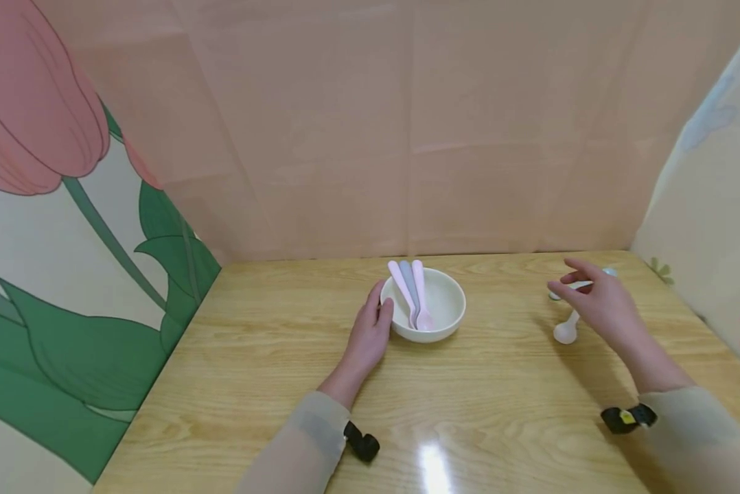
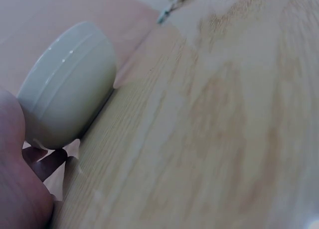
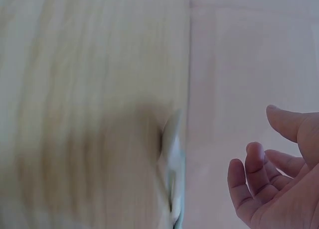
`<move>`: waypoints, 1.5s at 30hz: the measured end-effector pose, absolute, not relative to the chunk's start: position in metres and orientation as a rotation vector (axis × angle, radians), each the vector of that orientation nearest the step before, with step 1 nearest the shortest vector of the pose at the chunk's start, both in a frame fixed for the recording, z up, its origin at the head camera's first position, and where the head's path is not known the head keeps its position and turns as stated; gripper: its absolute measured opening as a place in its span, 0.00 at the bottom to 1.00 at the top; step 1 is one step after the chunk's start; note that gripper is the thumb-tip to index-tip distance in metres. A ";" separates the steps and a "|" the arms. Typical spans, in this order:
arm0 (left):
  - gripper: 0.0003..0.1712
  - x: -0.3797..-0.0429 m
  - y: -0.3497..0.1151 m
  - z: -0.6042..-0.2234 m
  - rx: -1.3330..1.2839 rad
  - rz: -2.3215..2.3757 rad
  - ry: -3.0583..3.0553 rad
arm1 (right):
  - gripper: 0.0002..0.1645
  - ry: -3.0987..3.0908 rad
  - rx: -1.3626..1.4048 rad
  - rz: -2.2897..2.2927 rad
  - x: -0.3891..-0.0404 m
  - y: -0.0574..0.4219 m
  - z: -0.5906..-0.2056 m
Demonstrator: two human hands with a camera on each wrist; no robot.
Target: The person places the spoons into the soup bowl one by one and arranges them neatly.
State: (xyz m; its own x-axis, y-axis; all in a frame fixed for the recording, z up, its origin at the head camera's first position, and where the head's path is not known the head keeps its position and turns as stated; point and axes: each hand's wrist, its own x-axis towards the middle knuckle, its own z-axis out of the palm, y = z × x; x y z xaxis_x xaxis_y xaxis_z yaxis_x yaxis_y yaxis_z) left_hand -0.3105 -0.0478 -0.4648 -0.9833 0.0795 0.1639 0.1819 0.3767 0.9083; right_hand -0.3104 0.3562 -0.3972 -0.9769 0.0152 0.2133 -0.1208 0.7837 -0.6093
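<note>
In the head view my left hand (image 1: 370, 329) holds the left side of a white bowl (image 1: 449, 302), its thumb near the rim. The left wrist view shows fingers under the lower edge of the bowl (image 2: 75, 89). Two pink utensils and a blue-grey one lean in the bowl with handles over the far rim; the rightmost is a pink spoon (image 1: 424, 319). Over the right of the table, my right hand (image 1: 605, 302) hovers with loosely bent fingers and nothing between them. Below it lie a pale pink spoon (image 1: 565, 333) and a whitish utensil with a light blue end (image 1: 609, 272), both partly hidden by the hand.
The wood-grain table (image 1: 469, 412) ends at a plain pinkish backdrop (image 1: 407, 137). A panel with a printed tulip (image 1: 42, 103) stands at the left, and a pale printed panel (image 1: 716, 206) at the right. Each wrist carries a black strap device (image 1: 362, 442).
</note>
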 end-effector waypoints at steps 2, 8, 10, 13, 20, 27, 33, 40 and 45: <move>0.31 -0.310 -0.047 -0.465 -0.232 -1.681 -2.536 | 0.50 -2.768 0.080 0.963 -0.310 0.362 -0.400; 0.31 -0.309 -0.048 -0.464 -0.219 -1.675 -2.540 | 0.47 -2.768 0.069 0.970 -0.308 0.375 -0.404; 0.31 -0.308 -0.048 -0.463 -0.214 -1.678 -2.544 | 0.44 -2.762 0.077 0.953 -0.308 0.377 -0.405; 0.31 -0.308 -0.048 -0.463 -0.215 -1.685 -2.544 | 0.42 -2.761 0.082 0.922 -0.307 0.382 -0.407; 0.31 -0.308 -0.048 -0.465 -0.234 -1.681 -2.541 | 0.45 -2.796 0.073 0.905 -0.306 0.397 -0.416; 0.31 -0.309 -0.049 -0.465 -0.257 -1.664 -2.539 | 0.47 -2.847 0.075 0.881 -0.303 0.401 -0.417; 0.31 -0.310 -0.049 -0.466 -0.288 -1.656 -2.521 | 0.46 -2.862 0.062 0.852 -0.304 0.409 -0.424; 0.30 -0.311 -0.049 -0.465 -0.293 -1.645 -2.514 | 0.49 -2.910 0.020 0.860 -0.307 0.418 -0.427; 0.30 -0.311 -0.049 -0.465 -0.296 -1.643 -2.508 | 0.49 -2.927 0.009 0.825 -0.307 0.422 -0.428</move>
State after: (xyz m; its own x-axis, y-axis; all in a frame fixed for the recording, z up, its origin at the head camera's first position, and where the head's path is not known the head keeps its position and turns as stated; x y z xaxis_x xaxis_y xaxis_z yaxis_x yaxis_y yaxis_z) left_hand -0.3108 -0.0493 -0.4652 -0.9725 0.0926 0.2137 0.2329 0.3884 0.8916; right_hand -0.3073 0.4221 -0.4278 -0.9950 0.0212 0.0978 -0.0330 0.8532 -0.5205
